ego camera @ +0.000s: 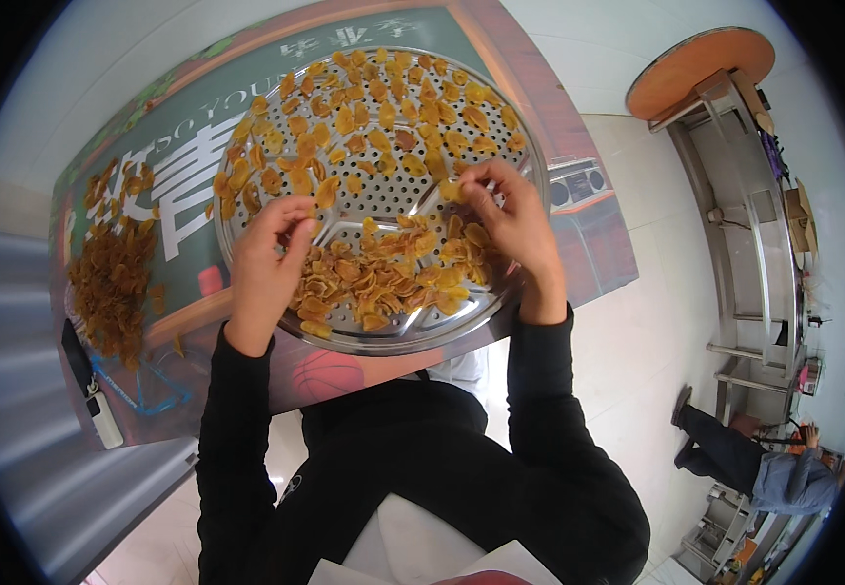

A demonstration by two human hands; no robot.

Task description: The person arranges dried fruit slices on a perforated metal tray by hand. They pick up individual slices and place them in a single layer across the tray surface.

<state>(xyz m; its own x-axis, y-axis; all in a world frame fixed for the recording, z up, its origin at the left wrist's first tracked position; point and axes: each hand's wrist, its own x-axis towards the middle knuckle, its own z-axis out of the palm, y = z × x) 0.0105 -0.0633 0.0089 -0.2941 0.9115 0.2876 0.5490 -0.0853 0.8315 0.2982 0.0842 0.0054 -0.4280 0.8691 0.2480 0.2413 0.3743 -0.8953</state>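
A round perforated stainless-steel tray point(378, 197) lies before me, with amber dried slices spread over its far part. Nearer me, a loose heap of the same slices point(371, 278) covers the tray. My right hand point(514, 219) pinches a yellow slice point(451, 191) between thumb and forefinger above the tray's right side. At the tray's left side, my left hand point(272, 259) has thumb and fingertips together, with a bit of a slice point(312, 213) showing between them. The rest of that piece is hidden by the fingers.
A larger pile of dried slices point(111, 285) sits on the printed tabletop point(188, 307) at left. Near the table's left corner lies a pale handheld device point(104, 420). Metal racks point(759, 241) line the right side, where another person point(766, 464) stands beside them.
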